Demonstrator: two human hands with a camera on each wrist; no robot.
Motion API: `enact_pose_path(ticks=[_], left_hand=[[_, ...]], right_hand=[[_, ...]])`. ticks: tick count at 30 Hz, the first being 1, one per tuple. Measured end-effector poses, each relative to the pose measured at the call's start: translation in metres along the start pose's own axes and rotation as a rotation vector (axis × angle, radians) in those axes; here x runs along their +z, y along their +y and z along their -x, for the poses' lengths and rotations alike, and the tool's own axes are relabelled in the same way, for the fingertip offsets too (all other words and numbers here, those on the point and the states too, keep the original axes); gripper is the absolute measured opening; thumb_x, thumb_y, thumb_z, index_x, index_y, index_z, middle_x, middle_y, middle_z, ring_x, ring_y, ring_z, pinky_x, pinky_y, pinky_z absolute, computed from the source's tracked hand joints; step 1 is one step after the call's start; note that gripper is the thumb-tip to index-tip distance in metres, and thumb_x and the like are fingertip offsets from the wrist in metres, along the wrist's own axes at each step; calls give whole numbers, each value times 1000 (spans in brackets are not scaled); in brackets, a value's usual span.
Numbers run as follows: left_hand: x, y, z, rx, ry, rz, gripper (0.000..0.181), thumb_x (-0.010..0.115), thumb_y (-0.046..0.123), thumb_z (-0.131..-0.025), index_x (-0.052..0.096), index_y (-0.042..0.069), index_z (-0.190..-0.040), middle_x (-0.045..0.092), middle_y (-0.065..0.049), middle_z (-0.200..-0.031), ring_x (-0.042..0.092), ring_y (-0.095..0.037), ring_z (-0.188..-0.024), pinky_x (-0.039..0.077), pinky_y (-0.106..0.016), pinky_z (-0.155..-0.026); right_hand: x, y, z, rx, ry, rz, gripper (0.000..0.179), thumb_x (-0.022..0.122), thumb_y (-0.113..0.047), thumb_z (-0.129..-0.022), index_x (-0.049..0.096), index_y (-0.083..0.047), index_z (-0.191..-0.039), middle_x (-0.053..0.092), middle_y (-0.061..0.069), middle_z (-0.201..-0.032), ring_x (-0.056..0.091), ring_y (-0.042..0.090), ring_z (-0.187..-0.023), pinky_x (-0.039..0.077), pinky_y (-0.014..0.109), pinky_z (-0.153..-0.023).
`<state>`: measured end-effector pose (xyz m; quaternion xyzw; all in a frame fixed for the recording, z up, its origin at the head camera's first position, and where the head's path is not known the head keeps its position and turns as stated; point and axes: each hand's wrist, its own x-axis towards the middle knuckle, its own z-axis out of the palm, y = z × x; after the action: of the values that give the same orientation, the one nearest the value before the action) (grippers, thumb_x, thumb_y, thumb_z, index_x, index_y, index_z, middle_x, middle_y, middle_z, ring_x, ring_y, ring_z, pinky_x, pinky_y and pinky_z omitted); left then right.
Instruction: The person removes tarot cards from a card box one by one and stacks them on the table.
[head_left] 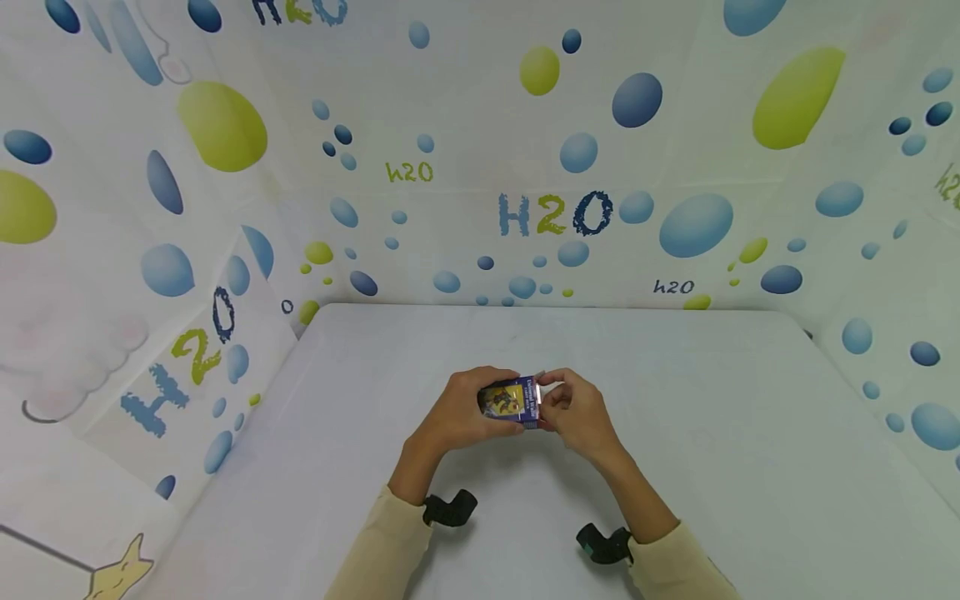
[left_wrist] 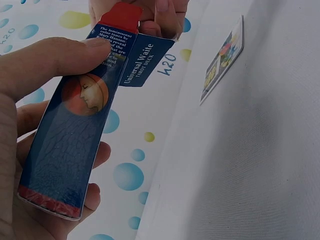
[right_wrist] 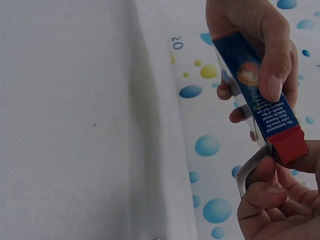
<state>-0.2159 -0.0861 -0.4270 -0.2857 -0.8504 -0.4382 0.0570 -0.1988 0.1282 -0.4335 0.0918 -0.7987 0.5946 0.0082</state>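
Note:
A small blue tarot deck box (head_left: 504,402) with red ends is held up over the white table in the head view. My left hand (head_left: 465,408) grips it, its thumb along the narrow side with the moon face. At the box's right end, my right hand (head_left: 581,412) pinches the lettered end flap (left_wrist: 142,62) with curled fingers. That flap stands out from the box in the left wrist view, and a red side tab (right_wrist: 291,145) projects beside it in the right wrist view. Whatever is inside the box is hidden.
A thin picture card (left_wrist: 222,60) shows against the white table (head_left: 712,433) in the left wrist view. Dark wrist cameras (head_left: 452,507) sit on both forearms. A patterned curtain (head_left: 450,100) hangs behind and along the sides.

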Motion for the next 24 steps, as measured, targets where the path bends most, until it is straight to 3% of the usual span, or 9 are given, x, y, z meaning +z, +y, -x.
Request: enact_pose_path(ticks=[6,13,24], left_hand=[[-1,1,-1,4,-2,-22,68,94,24,-69,68,10,-130,70,-2,-124,63,-15,-108,53,-37,-93],[-2,0,1,-17,-5,-26,68,93,26,-70,67,11,-131,69,-2,-127,62,-16,-111,53,-39,-95],[-4,0,2,-52,15,-29,67,92,27,-70,68,15,-131,68,-1,-128,62,-17,-111,52,-39,-95]], right_hand=[[-2,-1,0,37,-23,-60,34,64,3,-91,61,-8,-123,66,12,-85,63,20,-69,58,32,-62],[-3,-1,-1,34,-31,-67,36,66,1,-90,60,-5,-125,64,12,-84,55,16,-62,45,24,-51],[-7,0,-1,28,-10,-45,37,65,0,-92,66,-12,-127,57,13,-86,56,23,-65,48,23,-53]])
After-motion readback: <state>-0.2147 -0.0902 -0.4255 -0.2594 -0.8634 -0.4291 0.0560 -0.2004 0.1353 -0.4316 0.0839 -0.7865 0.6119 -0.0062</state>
